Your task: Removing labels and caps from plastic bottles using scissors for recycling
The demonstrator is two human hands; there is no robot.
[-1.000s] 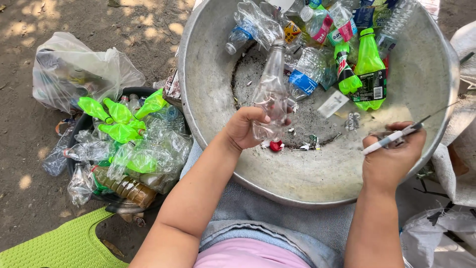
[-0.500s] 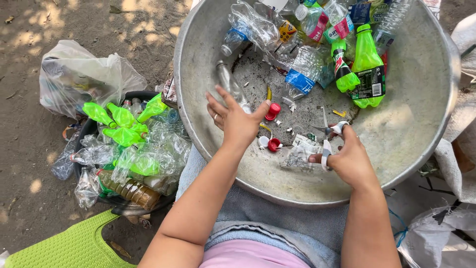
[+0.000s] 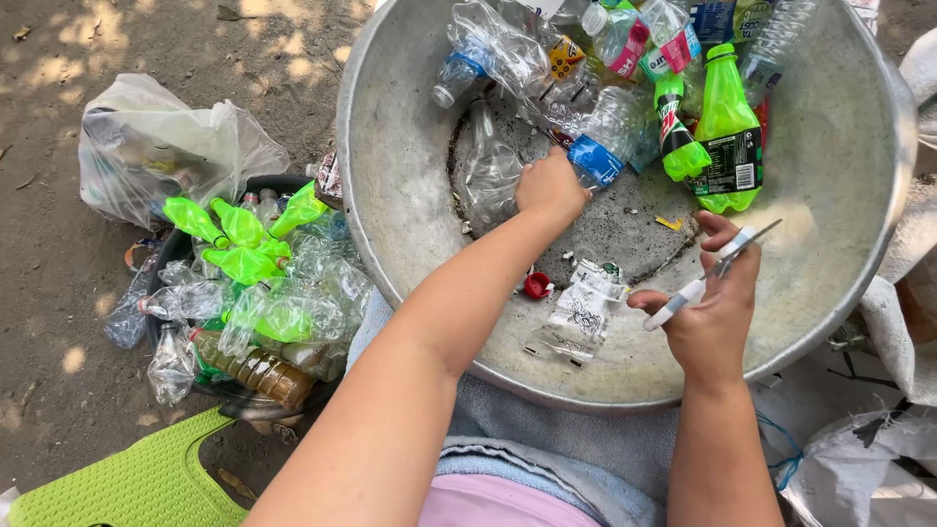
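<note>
A big dented metal basin (image 3: pixel 830 244) sits in front of me, holding several plastic bottles along its far side. My left hand (image 3: pixel 549 187) reaches into the middle of the basin and closes on a clear bottle with a blue label (image 3: pixel 602 146). My right hand (image 3: pixel 711 304) hovers over the basin's near right side, gripping a small white-handled cutter (image 3: pixel 711 271). A torn clear label (image 3: pixel 583 312) and a red cap (image 3: pixel 536 285) lie on the basin floor between my hands. A crushed clear bottle (image 3: pixel 488 166) lies left of my left hand.
To the left of the basin a dark tub (image 3: pixel 254 293) is heaped with crushed clear and green bottles. Behind it lies a stuffed clear plastic bag (image 3: pixel 166 146) on dirt ground. A green mesh item (image 3: pixel 127 483) is at bottom left; white sacks (image 3: pixel 869 459) at right.
My left hand let go of a clear bottle, then reached further into the basin to the blue-labelled bottle. My right hand dipped to the label scrap, then lifted with the cutter.
</note>
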